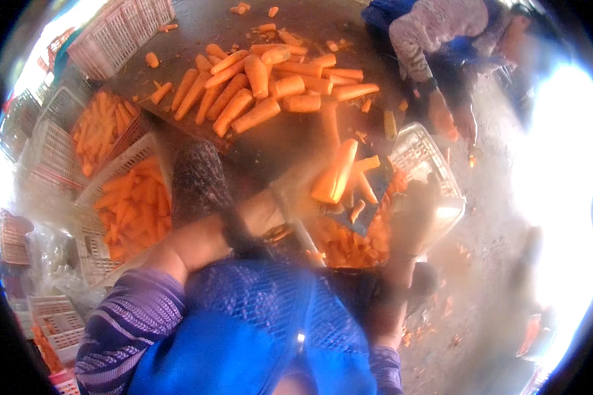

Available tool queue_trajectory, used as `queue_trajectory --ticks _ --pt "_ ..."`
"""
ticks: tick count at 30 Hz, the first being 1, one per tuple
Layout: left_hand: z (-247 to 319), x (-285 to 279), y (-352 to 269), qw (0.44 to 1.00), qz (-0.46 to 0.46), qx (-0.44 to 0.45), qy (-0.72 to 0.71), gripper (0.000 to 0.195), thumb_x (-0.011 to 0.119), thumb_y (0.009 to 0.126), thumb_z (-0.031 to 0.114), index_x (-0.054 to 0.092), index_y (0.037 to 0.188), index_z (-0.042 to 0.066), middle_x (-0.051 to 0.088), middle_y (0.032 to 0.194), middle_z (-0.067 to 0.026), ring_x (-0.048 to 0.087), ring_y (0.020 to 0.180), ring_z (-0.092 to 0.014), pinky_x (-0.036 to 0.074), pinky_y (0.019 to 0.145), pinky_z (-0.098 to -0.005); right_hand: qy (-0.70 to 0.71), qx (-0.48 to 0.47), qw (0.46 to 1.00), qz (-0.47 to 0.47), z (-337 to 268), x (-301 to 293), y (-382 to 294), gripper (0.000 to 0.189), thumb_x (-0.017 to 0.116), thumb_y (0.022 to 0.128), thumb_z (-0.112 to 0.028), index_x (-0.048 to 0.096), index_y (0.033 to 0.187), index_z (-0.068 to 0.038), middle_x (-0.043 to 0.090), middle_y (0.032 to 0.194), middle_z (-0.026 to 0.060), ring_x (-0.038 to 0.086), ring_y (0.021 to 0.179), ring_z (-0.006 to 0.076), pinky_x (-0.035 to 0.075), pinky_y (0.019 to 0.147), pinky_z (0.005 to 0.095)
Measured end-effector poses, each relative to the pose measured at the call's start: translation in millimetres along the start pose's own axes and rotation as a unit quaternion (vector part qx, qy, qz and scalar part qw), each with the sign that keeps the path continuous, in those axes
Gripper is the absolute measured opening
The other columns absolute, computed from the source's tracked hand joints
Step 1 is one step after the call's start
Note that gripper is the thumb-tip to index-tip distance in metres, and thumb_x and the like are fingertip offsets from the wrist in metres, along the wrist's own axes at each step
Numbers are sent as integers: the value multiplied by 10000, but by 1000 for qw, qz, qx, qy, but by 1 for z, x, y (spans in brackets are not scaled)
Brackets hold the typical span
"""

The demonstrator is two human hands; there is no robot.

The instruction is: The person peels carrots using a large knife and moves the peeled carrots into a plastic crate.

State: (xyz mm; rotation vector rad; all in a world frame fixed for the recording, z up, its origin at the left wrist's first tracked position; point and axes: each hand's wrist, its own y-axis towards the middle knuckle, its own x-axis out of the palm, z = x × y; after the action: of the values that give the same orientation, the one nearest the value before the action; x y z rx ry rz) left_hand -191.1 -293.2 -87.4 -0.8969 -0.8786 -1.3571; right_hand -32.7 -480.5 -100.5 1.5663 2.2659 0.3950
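Note:
My left hand [296, 190] is blurred and sits beside a thick carrot piece [335, 173]; whether its fingers hold it is unclear. My right hand [417, 207] is a blur over the pale plastic crate [425, 143] at the right, and what it holds cannot be made out. Thinner carrot pieces [365, 185] rest on a dark flat board [368, 217] between my hands. Below the board lie many orange carrot pieces [346, 244] in the crate. Beyond my hands a heap of peeled-looking carrots [257, 79] covers part of the dark work table [178, 54].
At the left stand a crate of orange carrots [133, 212] and another crate of carrots [101, 128]. An upturned or tilted pinkish crate [123, 37] is at the table's upper left. Another person's hand [442, 116] is at the upper right. Scraps [420, 333] lie on the floor.

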Motion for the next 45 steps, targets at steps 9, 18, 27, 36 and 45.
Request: queue_trajectory --ticks 9,18,27,36,45 --pt "-11 22 2 785 8 181 593 447 486 1032 451 533 1298 95 644 1034 -85 636 909 -204 557 763 -349 138 80 987 -10 -28 15 -4 341 651 898 -68 562 1213 27 670 996 138 659 816 180 547 738 300" --pt "-30 18 -3 960 16 -42 278 429 616 961 372 531 1294 115 661 997 -76 653 849 -205 563 727 -353 158 196 967 -30 -39 33 4 311 649 889 -180 626 1108 39 660 862 99 637 763 186 509 729 298" --pt "-7 9 5 983 121 5 140 443 476 1042 430 515 1341 105 666 1062 -112 672 932 -217 597 713 -397 134 66 989 13 -12 3 26 345 646 891 -123 562 1188 31 659 892 116 642 759 200 529 662 295" --pt "-14 -10 16 999 -18 -24 40 416 486 1047 326 476 1379 75 601 1258 -151 661 1049 -243 595 826 -344 275 178 944 -23 -59 30 -4 359 660 892 -135 545 1190 29 674 900 125 649 805 191 538 730 299" --pt "-41 31 -4 988 133 -68 26 285 489 1046 318 557 1195 85 621 1041 -75 632 908 -188 560 718 -360 131 127 982 -38 -4 25 20 225 627 913 -193 619 1016 6 659 892 74 623 762 158 520 694 302"
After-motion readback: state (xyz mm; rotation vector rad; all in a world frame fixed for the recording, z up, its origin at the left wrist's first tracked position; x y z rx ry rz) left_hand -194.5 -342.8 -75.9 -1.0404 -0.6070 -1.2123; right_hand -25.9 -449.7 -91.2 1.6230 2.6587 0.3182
